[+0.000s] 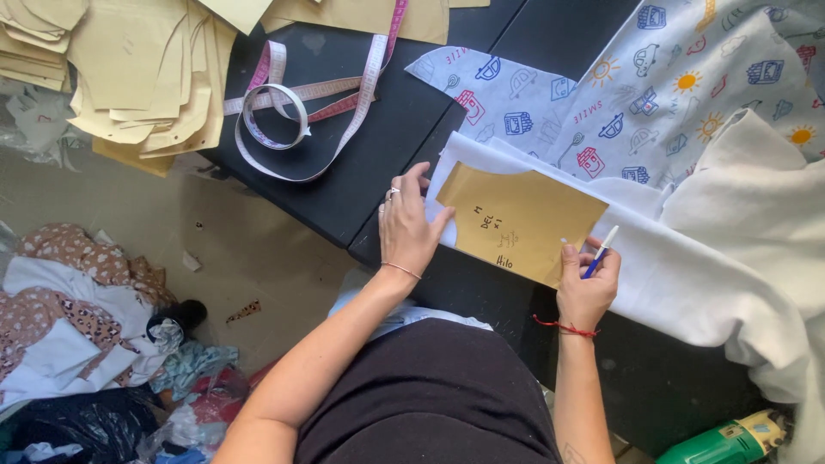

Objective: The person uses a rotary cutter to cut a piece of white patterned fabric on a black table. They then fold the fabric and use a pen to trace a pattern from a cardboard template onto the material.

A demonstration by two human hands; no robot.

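Brown paper pattern piece [522, 222] lies on white fleece fabric [687, 275], left hand [408, 228] pressing it flat-fingered at nine o'clock; right hand [589, 279] grips a blue pen [600, 252] at five o'clock. Lighter pressure might let the pattern slide.

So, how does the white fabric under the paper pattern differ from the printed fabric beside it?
The white fabric is plain, while the printed fabric carries small coloured drawings of suns, cars and houses. The white fabric looks thick and fleecy; the printed fabric looks thinner and flatter. The white one bears the tan paper pattern, which the left hand presses; the printed one bears nothing. Both lie on the black table.
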